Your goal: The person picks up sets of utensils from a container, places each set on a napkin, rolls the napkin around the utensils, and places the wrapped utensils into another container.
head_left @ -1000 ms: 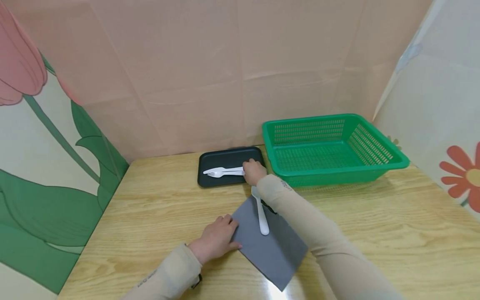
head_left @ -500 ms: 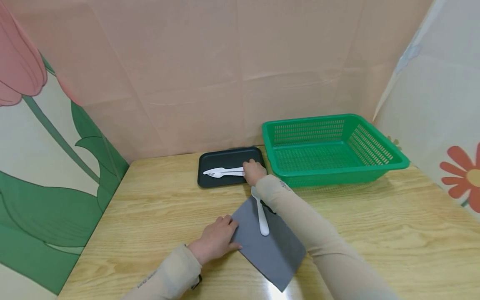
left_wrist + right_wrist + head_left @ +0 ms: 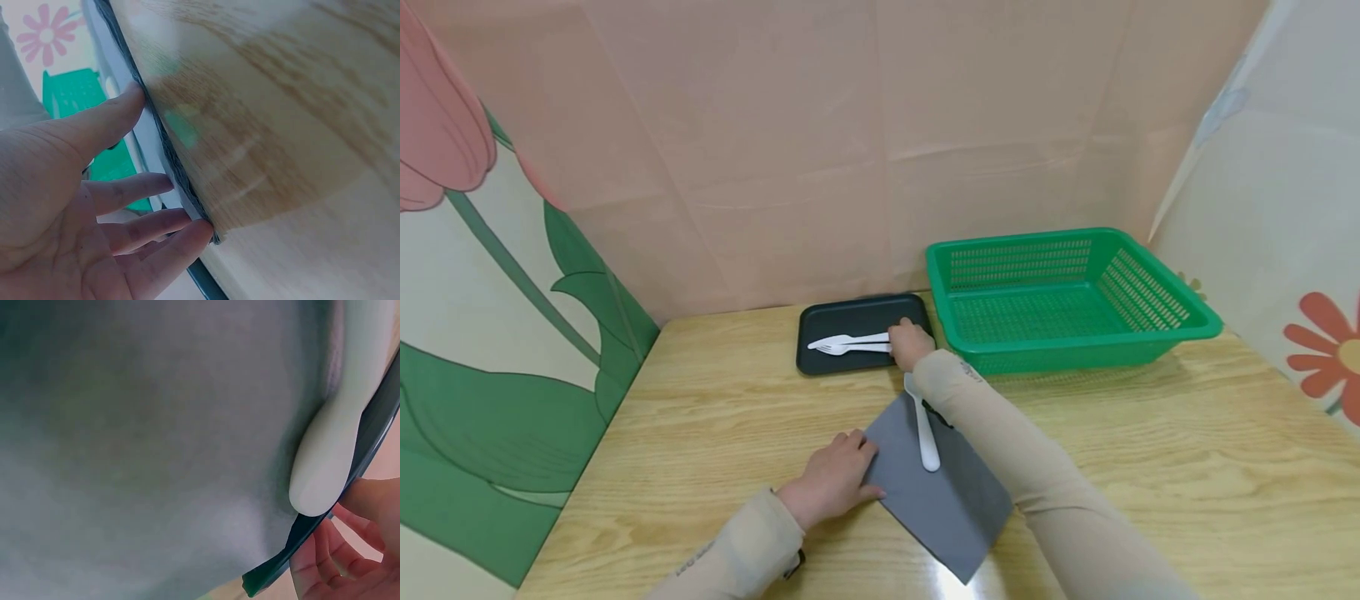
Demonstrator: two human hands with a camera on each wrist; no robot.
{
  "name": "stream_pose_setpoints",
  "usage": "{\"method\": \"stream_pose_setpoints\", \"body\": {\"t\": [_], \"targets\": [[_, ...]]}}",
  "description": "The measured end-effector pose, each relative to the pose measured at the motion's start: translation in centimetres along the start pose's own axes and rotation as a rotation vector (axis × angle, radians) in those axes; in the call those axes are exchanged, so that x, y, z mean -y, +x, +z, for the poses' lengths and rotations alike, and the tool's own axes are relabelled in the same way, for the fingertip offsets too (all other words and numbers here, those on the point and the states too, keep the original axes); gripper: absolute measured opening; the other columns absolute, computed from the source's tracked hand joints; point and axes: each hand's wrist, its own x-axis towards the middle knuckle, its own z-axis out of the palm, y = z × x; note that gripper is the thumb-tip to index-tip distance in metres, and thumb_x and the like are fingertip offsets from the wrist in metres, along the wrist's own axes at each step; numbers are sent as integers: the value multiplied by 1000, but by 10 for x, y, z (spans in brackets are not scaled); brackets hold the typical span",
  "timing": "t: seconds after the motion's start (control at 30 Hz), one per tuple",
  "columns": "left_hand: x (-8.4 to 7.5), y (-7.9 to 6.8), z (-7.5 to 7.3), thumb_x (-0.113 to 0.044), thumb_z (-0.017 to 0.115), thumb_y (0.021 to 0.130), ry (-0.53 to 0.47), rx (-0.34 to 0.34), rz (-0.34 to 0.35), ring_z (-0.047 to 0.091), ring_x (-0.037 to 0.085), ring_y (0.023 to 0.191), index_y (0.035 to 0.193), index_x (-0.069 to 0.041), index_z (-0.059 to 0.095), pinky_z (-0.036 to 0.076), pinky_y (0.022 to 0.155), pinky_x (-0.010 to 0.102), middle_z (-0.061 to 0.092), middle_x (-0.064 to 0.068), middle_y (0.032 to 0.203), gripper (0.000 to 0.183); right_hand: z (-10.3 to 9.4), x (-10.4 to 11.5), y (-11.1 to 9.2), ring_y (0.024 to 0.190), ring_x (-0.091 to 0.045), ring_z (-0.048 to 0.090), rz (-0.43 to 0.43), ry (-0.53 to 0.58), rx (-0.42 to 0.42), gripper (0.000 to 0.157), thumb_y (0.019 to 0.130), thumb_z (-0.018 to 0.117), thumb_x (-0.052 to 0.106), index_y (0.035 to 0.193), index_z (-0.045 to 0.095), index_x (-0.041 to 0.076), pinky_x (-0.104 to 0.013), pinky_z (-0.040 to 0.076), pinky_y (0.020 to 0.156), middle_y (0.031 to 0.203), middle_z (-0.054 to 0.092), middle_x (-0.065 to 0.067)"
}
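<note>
My left hand (image 3: 831, 479) rests at the left edge of a folded grey cloth (image 3: 958, 504). In the left wrist view my thumb (image 3: 119, 112) and fingertips touch the cloth's layered edge, spread apart along it. A white spoon (image 3: 928, 442) lies on the cloth with its bowl (image 3: 322, 465) towards the tray. My right hand (image 3: 912, 345) reaches over the right end of a black tray (image 3: 850, 317). It covers the handle ends of a white fork (image 3: 829, 350) and a slim white piece (image 3: 812, 345) with it. The tray rim hides my right fingertips, so whether they pinch the handles I cannot tell.
A green perforated basket (image 3: 1078, 340) stands at the back right, close beside the tray. A pink sheet (image 3: 737, 167) hangs behind the wooden table (image 3: 715, 433). Flower-printed panels (image 3: 595, 275) flank both sides.
</note>
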Motion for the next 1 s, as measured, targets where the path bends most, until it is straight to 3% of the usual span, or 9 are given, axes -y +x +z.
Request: {"method": "stream_pose_setpoints", "body": {"t": [1.0], "targets": [[1,0,1,-43,70,80,-13,1,1,56,23,99,117,-5,59,52,74,35,57,11,113,55,-7,-1,1,83,-30,64,-75,-9,-32,13,86,65,11,98,62,5,-37,55,72,101,58,-17]]}}
